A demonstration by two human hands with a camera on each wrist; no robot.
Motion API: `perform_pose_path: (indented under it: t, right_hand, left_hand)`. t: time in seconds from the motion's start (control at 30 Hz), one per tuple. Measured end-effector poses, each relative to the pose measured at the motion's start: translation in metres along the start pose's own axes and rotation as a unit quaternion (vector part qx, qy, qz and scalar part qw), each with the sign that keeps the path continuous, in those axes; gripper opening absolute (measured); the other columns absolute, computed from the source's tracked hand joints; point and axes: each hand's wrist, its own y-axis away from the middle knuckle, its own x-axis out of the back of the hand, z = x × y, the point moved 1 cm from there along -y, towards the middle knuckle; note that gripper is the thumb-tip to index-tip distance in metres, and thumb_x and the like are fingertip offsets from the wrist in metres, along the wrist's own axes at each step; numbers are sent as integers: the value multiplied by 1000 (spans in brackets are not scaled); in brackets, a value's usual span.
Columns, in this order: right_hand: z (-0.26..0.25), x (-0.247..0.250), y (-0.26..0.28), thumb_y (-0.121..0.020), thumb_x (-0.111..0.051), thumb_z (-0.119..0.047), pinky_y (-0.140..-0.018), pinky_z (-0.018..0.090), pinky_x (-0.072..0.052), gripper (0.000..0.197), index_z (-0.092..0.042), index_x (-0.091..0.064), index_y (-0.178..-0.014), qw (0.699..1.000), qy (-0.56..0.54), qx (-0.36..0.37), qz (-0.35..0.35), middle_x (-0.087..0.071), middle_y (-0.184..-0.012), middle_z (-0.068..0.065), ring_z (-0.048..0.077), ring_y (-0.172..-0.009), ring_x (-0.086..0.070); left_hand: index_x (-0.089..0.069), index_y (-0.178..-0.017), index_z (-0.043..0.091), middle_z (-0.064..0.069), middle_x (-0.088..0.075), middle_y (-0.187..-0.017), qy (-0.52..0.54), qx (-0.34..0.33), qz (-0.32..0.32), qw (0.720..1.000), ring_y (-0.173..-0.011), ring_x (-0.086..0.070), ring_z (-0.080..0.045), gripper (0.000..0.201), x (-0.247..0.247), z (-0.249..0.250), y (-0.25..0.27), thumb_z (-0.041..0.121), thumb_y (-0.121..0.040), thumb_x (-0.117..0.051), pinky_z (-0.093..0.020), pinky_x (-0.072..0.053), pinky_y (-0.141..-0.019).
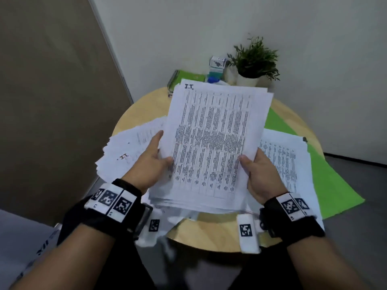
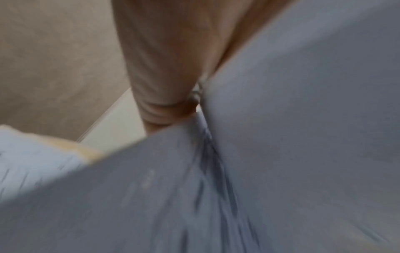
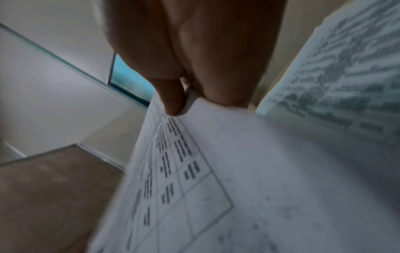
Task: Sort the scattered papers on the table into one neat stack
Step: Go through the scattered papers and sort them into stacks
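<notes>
A thick stack of printed white papers (image 1: 213, 141) is lifted above the round wooden table (image 1: 215, 231). My left hand (image 1: 156, 162) grips its left edge, thumb on the top sheet. My right hand (image 1: 254, 170) grips its right edge, thumb on top as well. In the right wrist view the right hand (image 3: 184, 95) pinches the stack's edge (image 3: 238, 162). The left wrist view is blurred; the left hand (image 2: 171, 106) lies against the paper (image 2: 303, 119). More loose papers lie fanned on the table at the left (image 1: 129, 147) and at the right (image 1: 291, 164).
A green sheet (image 1: 333, 185) lies under the right-hand papers and hangs over the table's edge. At the back stand a potted plant (image 1: 254, 59), a small carton (image 1: 217, 65) and a green book (image 1: 188, 77). Walls close in behind and at the left.
</notes>
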Motion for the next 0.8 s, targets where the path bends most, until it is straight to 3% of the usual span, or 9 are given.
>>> perform_pose_path:
  t: [0.1,0.17,0.23,0.37,0.43,0.5,0.57,0.67,0.8]
  right_hand:
    - [3,30,8,-95,-55,-11,-92,41,-50,22,-22,-56,-114,998,47,-26,23,-66,-116,2,21,-104,-64]
    - [11,54,13,-95,-55,-16,-75,35,-54,23,-17,-51,-117,990,112,-70,40,-65,-112,2,15,-86,-64]
    - [16,81,17,-96,-50,-16,-58,25,-40,21,-14,-50,-117,972,203,-83,81,-61,-103,2,13,-70,-54]
    - [1,126,16,-94,-49,-9,-59,26,-37,19,-11,-49,-112,934,291,-85,189,-58,-100,9,23,-81,-53]
    - [-2,145,14,-93,-50,-10,-57,27,-37,22,-10,-48,-115,915,331,-112,202,-56,-99,8,23,-80,-52]
    - [3,158,12,-92,-54,-17,-70,31,-45,31,-6,-49,-121,892,372,-159,203,-59,-107,9,26,-89,-56]
    - [10,166,13,-91,-58,-24,-88,38,-49,46,-3,-45,-129,868,408,-210,189,-57,-124,16,32,-106,-56]
    - [16,166,16,-96,-54,-25,-101,38,-38,62,-1,-27,-146,856,427,-258,139,-39,-146,17,33,-129,-43]
    - [14,168,18,-93,-58,-30,-102,40,-38,68,-4,-26,-147,863,419,-235,159,-38,-147,16,33,-130,-42]
  left_hand:
    - [-42,-135,25,-3,-67,-111,-8,26,41,999,-94,-66,-19,57,-41,-1,-2,-11,-91,-45,-40,-57,-80]
    - [-43,-132,23,-5,-66,-99,-17,39,50,998,-81,-65,-24,54,-72,1,-8,-12,-90,-42,-45,-57,-69]
    - [-40,-137,23,-8,-66,-103,-24,50,27,998,-82,-66,-28,59,-104,2,-14,-12,-89,-42,-49,-58,-71]
    - [-35,-144,21,-4,-61,-123,-42,41,-30,998,-93,-65,-24,64,-162,8,-28,-10,-89,-44,-32,-57,-70]
    - [-36,-144,18,-1,-59,-123,-66,37,-42,996,-102,-62,-21,62,-185,11,-35,-6,-88,-47,-26,-50,-79]
    - [-32,-146,13,-5,-54,-132,-114,47,-74,990,-120,-56,-26,68,-202,7,-42,7,-83,-55,-32,-45,-97]
    - [-12,-155,9,-16,-36,-152,-197,80,-132,968,-136,-42,-33,84,-216,3,-45,17,-85,-58,-35,-37,-109]
    - [-1,-156,9,-16,-28,-157,-245,92,-166,951,-136,-41,-32,84,-228,-7,-47,17,-92,-56,-33,-36,-104]
    - [-10,-156,12,-9,-20,-161,-225,85,-159,958,-146,-26,-27,79,-220,-5,-45,18,-93,-57,-39,-26,-116]
